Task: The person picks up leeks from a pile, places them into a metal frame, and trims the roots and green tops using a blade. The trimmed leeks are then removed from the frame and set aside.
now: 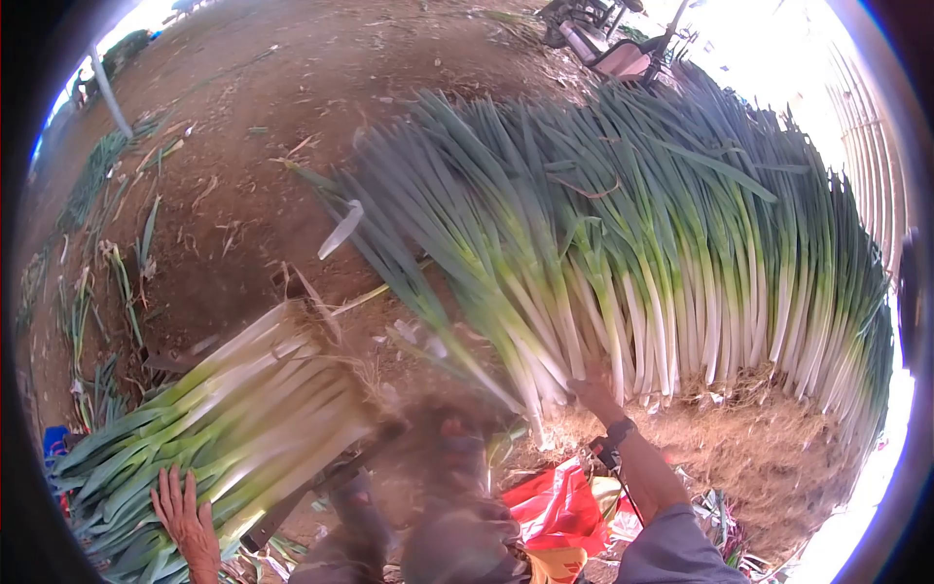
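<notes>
My left hand lies with fingers spread on the leaves of a bundle of long green onions. These lie at the lower left, their rooty white ends toward the middle and slightly blurred. My right hand is at the white lower ends of a large heap of green onions. Its fingers curl around stalks at the heap's near left side, partly hidden among them. A dark band circles the right wrist.
Bare soil stretches behind and to the left, with scattered leaf scraps. A red plastic bag lies below my right arm. A dark metal bar runs under the left bundle. Wheeled equipment stands at the far back.
</notes>
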The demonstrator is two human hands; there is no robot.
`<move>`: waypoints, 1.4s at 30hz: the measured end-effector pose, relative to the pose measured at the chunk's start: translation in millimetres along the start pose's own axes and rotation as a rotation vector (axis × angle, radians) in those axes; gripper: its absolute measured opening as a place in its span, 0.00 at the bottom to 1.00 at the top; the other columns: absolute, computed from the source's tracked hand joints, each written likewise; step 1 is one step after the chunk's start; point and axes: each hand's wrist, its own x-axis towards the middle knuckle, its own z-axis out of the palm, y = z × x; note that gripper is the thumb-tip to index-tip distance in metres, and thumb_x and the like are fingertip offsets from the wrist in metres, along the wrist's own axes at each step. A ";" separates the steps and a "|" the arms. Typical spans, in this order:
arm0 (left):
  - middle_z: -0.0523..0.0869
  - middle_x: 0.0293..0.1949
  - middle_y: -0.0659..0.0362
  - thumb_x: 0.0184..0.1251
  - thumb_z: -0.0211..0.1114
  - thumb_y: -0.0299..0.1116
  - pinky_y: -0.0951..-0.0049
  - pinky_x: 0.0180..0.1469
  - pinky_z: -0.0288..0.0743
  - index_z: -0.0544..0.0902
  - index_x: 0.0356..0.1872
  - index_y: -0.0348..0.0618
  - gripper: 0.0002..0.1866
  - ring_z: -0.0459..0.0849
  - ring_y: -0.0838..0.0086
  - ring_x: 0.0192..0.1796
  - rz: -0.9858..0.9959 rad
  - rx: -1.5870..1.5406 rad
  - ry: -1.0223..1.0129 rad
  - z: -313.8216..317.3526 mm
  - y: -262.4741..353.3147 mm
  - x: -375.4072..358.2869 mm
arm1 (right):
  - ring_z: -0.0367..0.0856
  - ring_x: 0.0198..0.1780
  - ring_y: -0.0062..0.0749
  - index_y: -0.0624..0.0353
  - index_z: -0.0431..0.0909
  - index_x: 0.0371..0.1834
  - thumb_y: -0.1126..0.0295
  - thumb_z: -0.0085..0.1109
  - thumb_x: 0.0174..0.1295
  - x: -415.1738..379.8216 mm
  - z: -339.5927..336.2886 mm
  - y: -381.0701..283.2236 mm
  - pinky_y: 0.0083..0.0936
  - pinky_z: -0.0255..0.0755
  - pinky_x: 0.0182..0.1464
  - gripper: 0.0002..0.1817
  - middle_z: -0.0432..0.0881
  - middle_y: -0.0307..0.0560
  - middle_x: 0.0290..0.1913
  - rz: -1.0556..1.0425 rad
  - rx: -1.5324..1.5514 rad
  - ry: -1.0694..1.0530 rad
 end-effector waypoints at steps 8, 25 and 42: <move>0.67 0.80 0.51 0.70 0.61 0.33 0.40 0.85 0.42 0.74 0.74 0.42 0.30 0.58 0.50 0.84 0.009 -0.039 0.053 0.0 0.0 -0.1 | 0.88 0.47 0.35 0.64 0.86 0.52 0.57 0.69 0.63 50.4 -156.0 -101.7 0.34 0.81 0.46 0.23 0.89 0.49 0.44 0.358 0.644 -0.568; 0.82 0.68 0.47 0.65 0.68 0.27 0.55 0.81 0.59 0.82 0.64 0.36 0.25 0.75 0.56 0.75 -0.237 -0.632 0.214 -38.6 2.7 5.1 | 0.79 0.27 0.25 0.63 0.78 0.53 0.63 0.63 0.73 -51.0 -220.4 -181.9 0.24 0.75 0.28 0.15 0.80 0.39 0.33 0.698 1.425 -0.586; 0.84 0.32 0.53 0.74 0.67 0.46 0.63 0.40 0.74 0.84 0.40 0.34 0.19 0.80 0.66 0.33 0.060 -1.662 -0.381 -76.8 425.0 69.6 | 0.82 0.33 0.27 0.68 0.83 0.48 0.66 0.53 0.78 -151.2 -380.6 -262.1 0.25 0.75 0.35 0.15 0.81 0.45 0.30 0.594 1.493 -0.857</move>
